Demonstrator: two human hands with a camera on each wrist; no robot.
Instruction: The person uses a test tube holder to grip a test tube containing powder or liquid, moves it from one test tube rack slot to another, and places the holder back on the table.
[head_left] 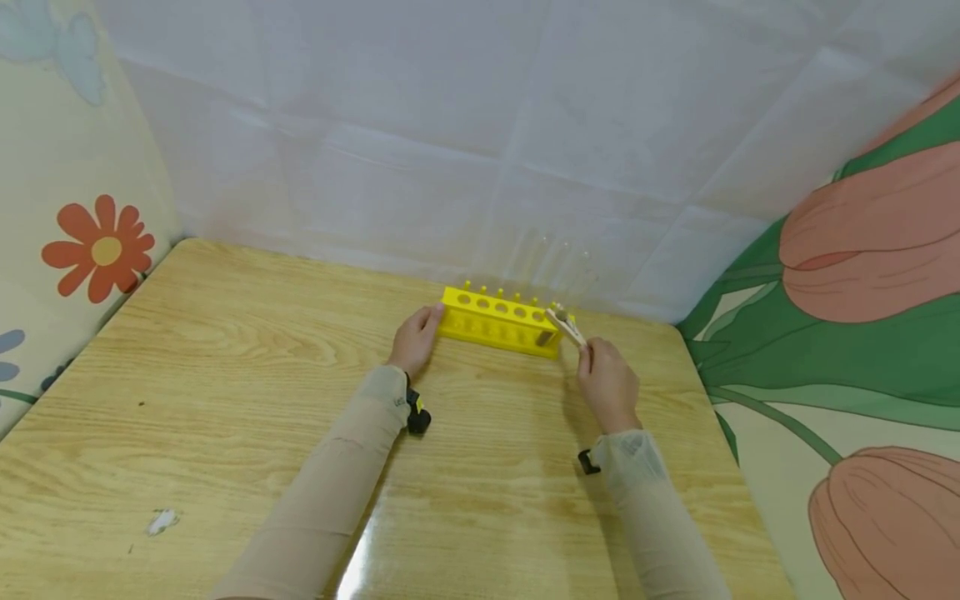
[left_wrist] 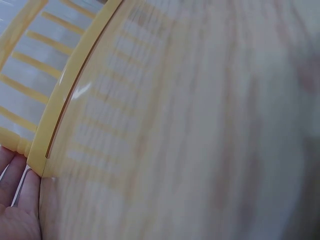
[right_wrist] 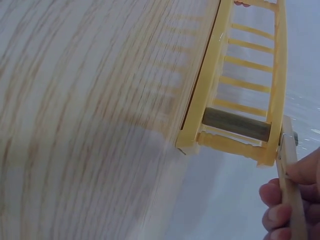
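A yellow test tube rack (head_left: 480, 335) stands on the table near the back cloth, with a row of round holes on top. At its left end, my left hand (head_left: 417, 340) holds the end post, the fingers behind it in the left wrist view. My right hand (head_left: 609, 385) grips a wooden test tube clamp (head_left: 566, 327) by its handle. The clamp's jaws are at the top of a test tube with dark contents (right_wrist: 237, 124), which stands in the hole at the rack's right end. Whether they pinch its neck, I cannot tell.
Several clear test tubes (head_left: 555, 262) stand up behind the rack's right half, faint against the white cloth (head_left: 390, 158). The wood-grain table (head_left: 262, 400) reaches to flower-patterned walls on both sides. A pale worn patch (head_left: 162, 522) marks its front left.
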